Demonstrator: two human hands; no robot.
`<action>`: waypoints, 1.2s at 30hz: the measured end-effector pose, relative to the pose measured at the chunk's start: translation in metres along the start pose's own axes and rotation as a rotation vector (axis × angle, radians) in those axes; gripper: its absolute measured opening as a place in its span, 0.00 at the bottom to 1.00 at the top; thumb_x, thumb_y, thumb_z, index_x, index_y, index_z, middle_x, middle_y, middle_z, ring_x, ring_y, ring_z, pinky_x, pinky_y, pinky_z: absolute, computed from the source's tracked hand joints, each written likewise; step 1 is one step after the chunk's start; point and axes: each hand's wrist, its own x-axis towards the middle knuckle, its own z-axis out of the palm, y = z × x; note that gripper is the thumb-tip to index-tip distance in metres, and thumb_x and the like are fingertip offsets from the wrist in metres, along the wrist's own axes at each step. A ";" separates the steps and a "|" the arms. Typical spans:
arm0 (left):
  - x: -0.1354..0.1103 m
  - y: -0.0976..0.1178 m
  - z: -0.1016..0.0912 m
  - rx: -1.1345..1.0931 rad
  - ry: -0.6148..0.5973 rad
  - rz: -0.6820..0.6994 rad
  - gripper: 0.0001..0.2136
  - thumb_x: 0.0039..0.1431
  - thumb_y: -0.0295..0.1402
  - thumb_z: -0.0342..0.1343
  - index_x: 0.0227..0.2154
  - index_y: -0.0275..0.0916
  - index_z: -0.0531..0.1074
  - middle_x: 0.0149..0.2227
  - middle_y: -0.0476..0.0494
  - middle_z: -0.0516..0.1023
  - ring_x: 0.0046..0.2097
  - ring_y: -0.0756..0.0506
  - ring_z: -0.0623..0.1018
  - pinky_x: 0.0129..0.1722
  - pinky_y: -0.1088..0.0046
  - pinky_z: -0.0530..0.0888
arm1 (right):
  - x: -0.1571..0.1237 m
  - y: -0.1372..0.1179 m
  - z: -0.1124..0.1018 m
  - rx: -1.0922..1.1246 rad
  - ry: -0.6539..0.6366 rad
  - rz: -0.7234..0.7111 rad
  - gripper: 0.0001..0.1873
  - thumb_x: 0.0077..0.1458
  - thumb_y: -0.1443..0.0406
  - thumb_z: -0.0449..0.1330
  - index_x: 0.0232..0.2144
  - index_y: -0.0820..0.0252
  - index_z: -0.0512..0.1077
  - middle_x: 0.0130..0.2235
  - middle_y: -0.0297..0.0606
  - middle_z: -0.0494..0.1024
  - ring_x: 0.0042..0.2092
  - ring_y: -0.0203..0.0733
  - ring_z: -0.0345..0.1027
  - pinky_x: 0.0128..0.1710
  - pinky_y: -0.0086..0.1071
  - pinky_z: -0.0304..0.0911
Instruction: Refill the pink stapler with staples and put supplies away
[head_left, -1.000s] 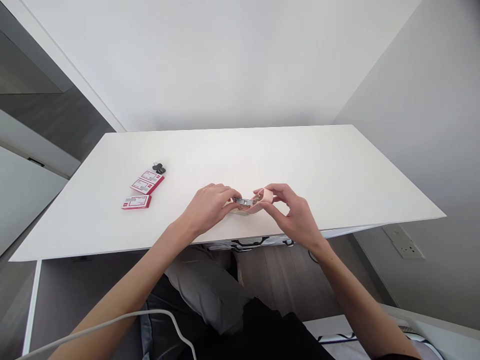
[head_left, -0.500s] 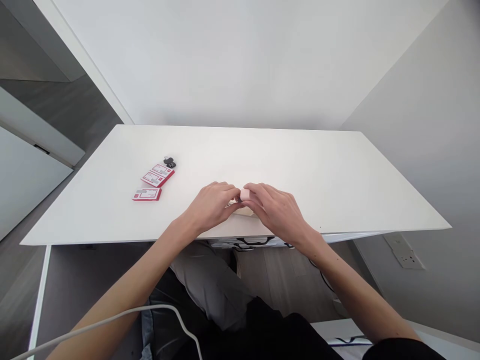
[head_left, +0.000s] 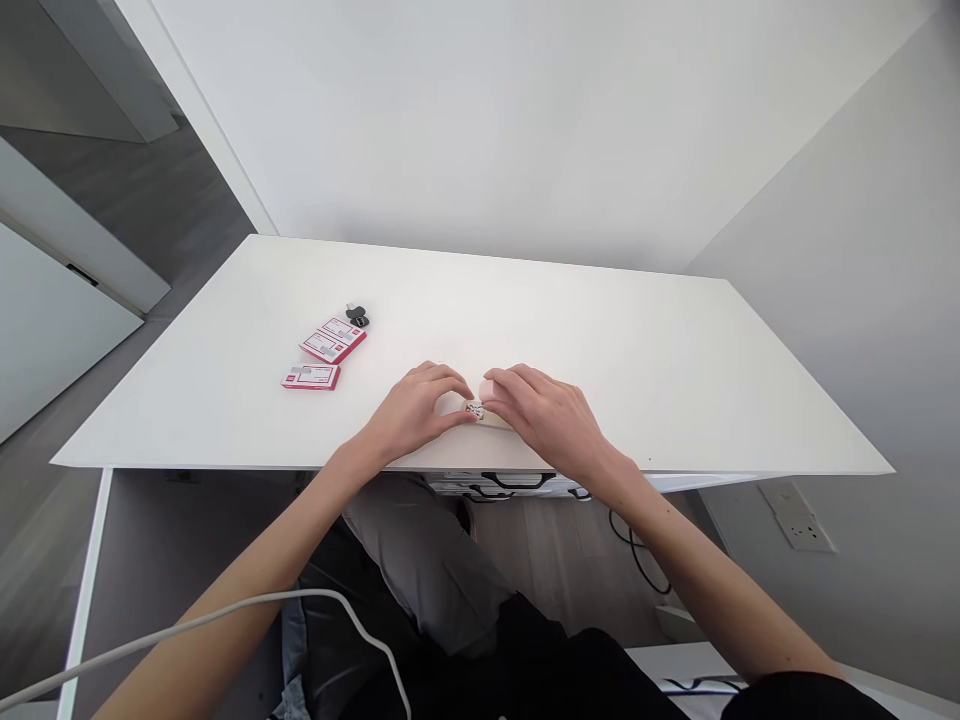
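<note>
The fingers [head_left: 450, 385] of the left hand [head_left: 417, 410] and the fingers [head_left: 517, 385] of the right hand [head_left: 551, 420] meet just below the middle of the frame, curled down and closed together on a small pale pink object [head_left: 486, 390] with a bit of metal [head_left: 474, 409] showing at the gap between the hands. What the object is cannot be made out, since the hands cover most of it. It lies low against the white counter [head_left: 637, 350], close to the near edge, with a tan piece [head_left: 496, 424] showing under the right fingertips.

Both forearms run down to the lower corners of the frame. Left of the hands, well apart from them, three red-and-white small boxes [head_left: 332, 342] lie on the counter, with a small black item [head_left: 357, 316] touching the farthest one. A white cable [head_left: 225, 618] crosses the lower left of the frame over the person's lap.
</note>
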 end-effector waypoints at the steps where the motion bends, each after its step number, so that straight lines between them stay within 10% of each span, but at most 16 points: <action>1: -0.004 -0.003 -0.001 0.007 0.006 -0.008 0.13 0.67 0.47 0.61 0.44 0.43 0.79 0.51 0.43 0.82 0.55 0.39 0.77 0.59 0.55 0.72 | 0.001 0.000 0.001 0.001 -0.001 0.000 0.16 0.78 0.55 0.50 0.55 0.55 0.71 0.48 0.42 0.83 0.45 0.44 0.77 0.33 0.34 0.61; 16: -0.049 -0.031 -0.014 0.160 0.172 -0.099 0.15 0.68 0.44 0.60 0.52 0.43 0.75 0.55 0.39 0.78 0.59 0.37 0.74 0.62 0.53 0.70 | 0.011 -0.003 0.018 0.042 -0.077 -0.050 0.15 0.77 0.58 0.51 0.56 0.54 0.74 0.45 0.41 0.83 0.44 0.46 0.76 0.43 0.39 0.64; 24: -0.084 -0.046 -0.036 0.419 0.483 -0.456 0.19 0.65 0.44 0.60 0.55 0.43 0.72 0.61 0.33 0.67 0.64 0.29 0.66 0.66 0.44 0.63 | -0.026 0.035 0.037 0.201 0.028 0.028 0.25 0.74 0.54 0.55 0.68 0.53 0.65 0.55 0.45 0.81 0.53 0.53 0.74 0.56 0.48 0.65; 36: -0.090 -0.055 -0.041 0.447 0.559 -0.747 0.35 0.62 0.52 0.58 0.66 0.37 0.60 0.70 0.25 0.60 0.72 0.24 0.57 0.70 0.39 0.56 | -0.038 0.041 0.055 0.152 0.164 0.133 0.25 0.75 0.54 0.50 0.66 0.54 0.70 0.46 0.45 0.83 0.49 0.53 0.75 0.46 0.44 0.71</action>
